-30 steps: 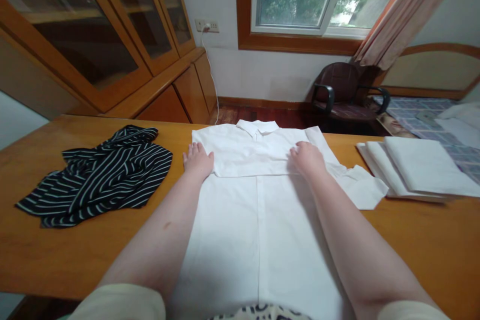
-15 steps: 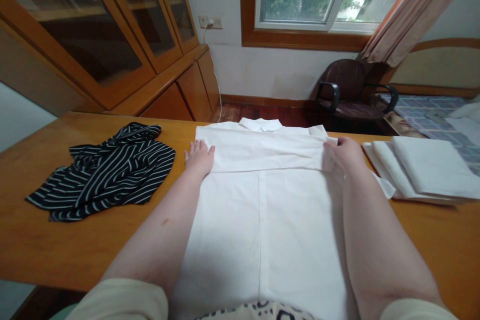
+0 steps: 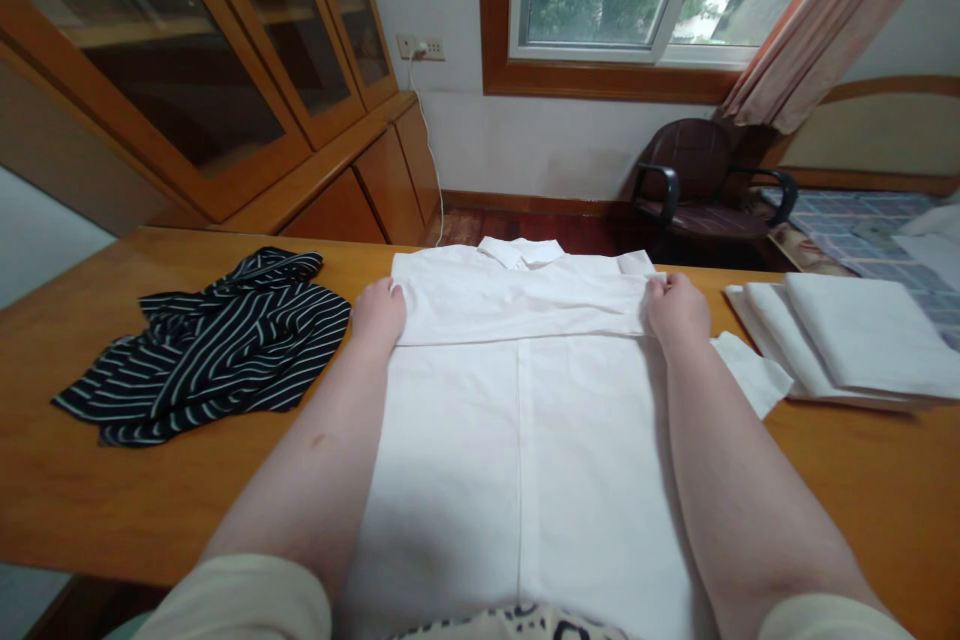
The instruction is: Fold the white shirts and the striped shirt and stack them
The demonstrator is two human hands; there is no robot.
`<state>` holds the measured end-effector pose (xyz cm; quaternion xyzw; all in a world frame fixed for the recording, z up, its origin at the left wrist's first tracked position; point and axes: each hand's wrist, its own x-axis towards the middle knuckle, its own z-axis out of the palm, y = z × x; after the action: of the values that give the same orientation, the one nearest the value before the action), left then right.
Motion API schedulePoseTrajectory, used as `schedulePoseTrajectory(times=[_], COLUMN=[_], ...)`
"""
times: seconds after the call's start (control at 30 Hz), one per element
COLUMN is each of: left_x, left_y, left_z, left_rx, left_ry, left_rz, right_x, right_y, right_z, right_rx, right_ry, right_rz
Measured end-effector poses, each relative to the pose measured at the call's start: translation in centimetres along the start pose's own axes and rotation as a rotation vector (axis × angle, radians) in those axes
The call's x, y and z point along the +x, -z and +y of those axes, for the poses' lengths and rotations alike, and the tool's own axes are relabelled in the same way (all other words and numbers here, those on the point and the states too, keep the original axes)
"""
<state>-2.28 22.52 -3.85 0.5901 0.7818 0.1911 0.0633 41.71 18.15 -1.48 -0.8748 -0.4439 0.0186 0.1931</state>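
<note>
A white shirt (image 3: 457,440) lies spread on the wooden table, its collar at the far edge and its button strip running down the middle. Across its upper part one sleeve lies folded as a wide band. My left hand (image 3: 377,313) is closed on the left end of that band, fingers curled round the edge. At the opposite end, my right hand (image 3: 679,310) pinches the shirt's right edge. White cloth, apparently part of the shirt, sticks out past my right forearm.
A black-and-white striped garment (image 3: 247,350) lies crumpled on the table (image 3: 45,500) at left. Folded white cloths (image 3: 870,335) are stacked at right. Beyond the table stand a glass-door cabinet (image 3: 300,135), an armchair (image 3: 690,170) and a bed (image 3: 840,220).
My left hand has gone from lying flat with fingers spread to gripping the shirt's left edge. My right hand has shifted slightly inward, exposing more of the white cloth at right.
</note>
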Motion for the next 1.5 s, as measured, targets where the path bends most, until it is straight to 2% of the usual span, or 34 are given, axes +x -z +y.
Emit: schedulePoseTrajectory(times=[0.1,0.2,0.3,0.5,0.6,0.7,0.77,0.9,1.03,1.1,1.2,1.27,1.4,1.5], left_x=[1.5,2.0,1.7,1.3,1.3,1.2,1.1,0.9,0.7,0.5,0.3,0.3,0.5,0.5], left_y=[0.4,0.2,0.0,0.7,0.8,0.7,0.6,0.5,0.8,1.0,1.2,1.0,0.4,0.4], left_z=[-1.6,-2.4,-2.3,-1.4,-1.3,-1.5,-1.6,-1.4,-0.8,-0.6,-0.7,-0.9,-1.3,-1.1], left_rx=[-0.139,-0.203,-0.167,-0.081,-0.211,-0.341,-0.277,-0.027,0.063,0.026,-0.077,-0.088,0.002,0.061], left_ry=[0.038,-0.023,-0.061,0.068,0.048,0.013,0.002,-0.045,-0.081,-0.105,-0.182,-0.206,-0.181,-0.166], left_rz=[-0.009,-0.048,-0.034,-0.047,-0.055,0.008,0.024,-0.050,-0.074,-0.053,0.065,0.098,-0.001,-0.016], right_x=[0.3,0.7,0.9,0.9,0.8,0.7,0.7,0.9,0.9,0.6,0.2,0.0,0.5,1.4], right_y=[-0.5,-1.2,-1.6,-1.1,-0.8,-0.8,-1.0,-1.5,-1.4,-0.9,-0.1,0.0,-0.8,-1.2], right_z=[0.4,0.9,1.2,1.3,1.2,1.1,1.0,1.1,1.1,0.9,0.5,0.4,0.9,1.7], right_rx=[0.020,0.036,0.051,0.216,0.314,0.342,0.298,0.132,0.083,0.106,0.194,0.218,0.154,0.238], right_ry=[-0.021,-0.034,-0.054,-0.005,0.005,-0.019,-0.036,-0.050,-0.068,-0.071,-0.021,-0.004,-0.052,-0.084], right_rz=[-0.013,-0.041,-0.058,0.039,0.071,0.095,0.076,-0.026,-0.043,0.000,0.148,0.198,0.028,-0.001])
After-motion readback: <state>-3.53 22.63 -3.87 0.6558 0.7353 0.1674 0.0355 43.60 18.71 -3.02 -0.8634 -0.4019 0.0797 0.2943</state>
